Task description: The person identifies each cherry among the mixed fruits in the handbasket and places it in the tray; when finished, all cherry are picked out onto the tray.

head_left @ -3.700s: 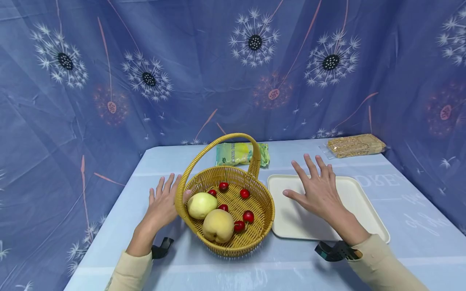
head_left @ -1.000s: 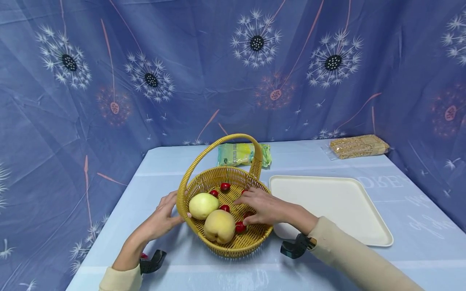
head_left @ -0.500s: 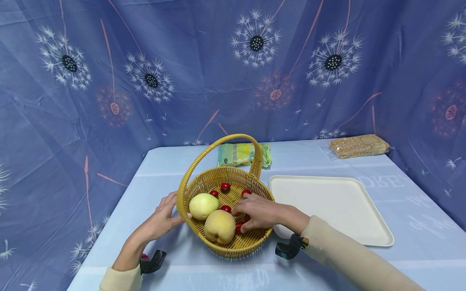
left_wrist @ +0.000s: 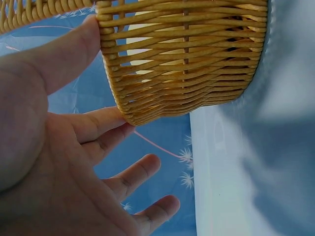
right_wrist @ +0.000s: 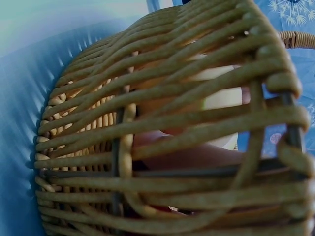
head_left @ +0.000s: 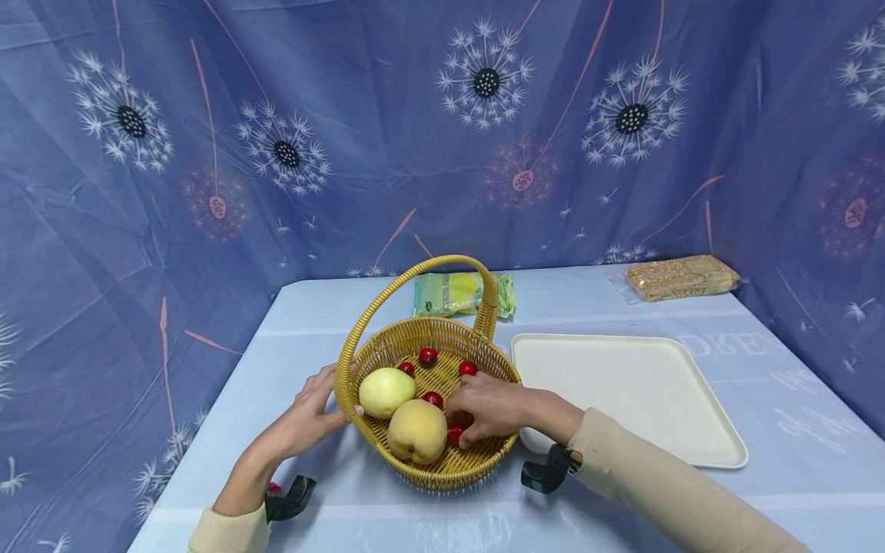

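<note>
A yellow woven basket [head_left: 442, 482] with an arched handle stands before me, holding a pale green pear-like fruit [head_left: 387, 392], a yellow peach [head_left: 418, 432] and several red cherries [head_left: 428, 356]. My left hand [head_left: 304, 418] grips its left rim; in the left wrist view the thumb [left_wrist: 74, 49] and index finger pinch the wicker edge, the other fingers spread below. My right hand [head_left: 494, 405] reaches over the right rim, fingers curled down round a dark cherry [head_left: 463, 418], partly hidden. Another cherry [head_left: 453, 435] lies by the thumb. Basket weave [right_wrist: 172, 120] fills most of the right wrist view.
A cream rectangular tray [head_left: 622, 392] lies right of the basket, its left edge under my right forearm. Behind the basket is a green and yellow packet [head_left: 449, 293]. A clear bag of tan food [head_left: 681, 278] sits at the back right, near the blue dandelion curtain [head_left: 380, 138].
From hovering open, my left hand came to the basket rim and my right hand went from above the tray into the basket. Lately the right fingers have drawn in round the cherry, nudging a neighbouring one.
</note>
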Available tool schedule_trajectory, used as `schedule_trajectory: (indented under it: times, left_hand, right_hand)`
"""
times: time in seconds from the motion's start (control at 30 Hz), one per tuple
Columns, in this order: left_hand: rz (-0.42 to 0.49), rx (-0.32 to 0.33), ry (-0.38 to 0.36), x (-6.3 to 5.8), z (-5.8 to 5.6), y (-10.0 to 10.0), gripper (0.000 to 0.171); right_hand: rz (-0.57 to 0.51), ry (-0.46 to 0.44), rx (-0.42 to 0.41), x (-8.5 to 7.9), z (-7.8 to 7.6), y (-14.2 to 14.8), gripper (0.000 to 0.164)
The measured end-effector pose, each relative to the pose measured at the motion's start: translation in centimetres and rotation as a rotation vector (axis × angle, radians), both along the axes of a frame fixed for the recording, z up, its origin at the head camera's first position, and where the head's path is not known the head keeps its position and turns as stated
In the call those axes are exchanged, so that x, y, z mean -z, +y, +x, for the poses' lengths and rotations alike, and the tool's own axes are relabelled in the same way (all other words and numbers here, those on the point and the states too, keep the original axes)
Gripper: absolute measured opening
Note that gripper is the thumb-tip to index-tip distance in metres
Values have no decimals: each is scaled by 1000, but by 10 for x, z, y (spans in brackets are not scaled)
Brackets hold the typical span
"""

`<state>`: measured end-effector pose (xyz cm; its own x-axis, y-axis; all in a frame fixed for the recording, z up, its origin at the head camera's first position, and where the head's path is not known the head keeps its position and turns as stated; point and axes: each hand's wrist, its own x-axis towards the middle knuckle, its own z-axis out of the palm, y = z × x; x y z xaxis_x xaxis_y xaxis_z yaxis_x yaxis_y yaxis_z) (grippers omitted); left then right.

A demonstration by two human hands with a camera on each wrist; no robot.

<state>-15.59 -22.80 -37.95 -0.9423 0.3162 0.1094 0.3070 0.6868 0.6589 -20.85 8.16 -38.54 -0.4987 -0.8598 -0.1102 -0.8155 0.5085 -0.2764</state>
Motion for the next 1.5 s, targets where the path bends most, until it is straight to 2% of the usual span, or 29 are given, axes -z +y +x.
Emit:
schedule_trajectory:
  times: [0.37, 0.7, 0.87, 1.3, 1.5]
  left_hand:
    - [2, 0, 0, 1, 1, 0, 66]
    - [8, -4, -13, 4, 1, 1, 68]
    - [4, -4, -2, 5, 1, 1, 68]
    - [-1, -6, 12, 5, 0, 0, 68]
    - [12, -9, -12, 5, -2, 1, 68]
  right_hand:
    - [24, 2, -6, 1, 0, 1, 20]
    - [11, 29, -21, 1, 1, 3, 22]
    - [-6, 32, -11, -5, 2, 6, 24]
    - [-141, 92, 48, -26, 5, 26, 29]
    - [-228, 75, 110, -36, 6, 41, 31]
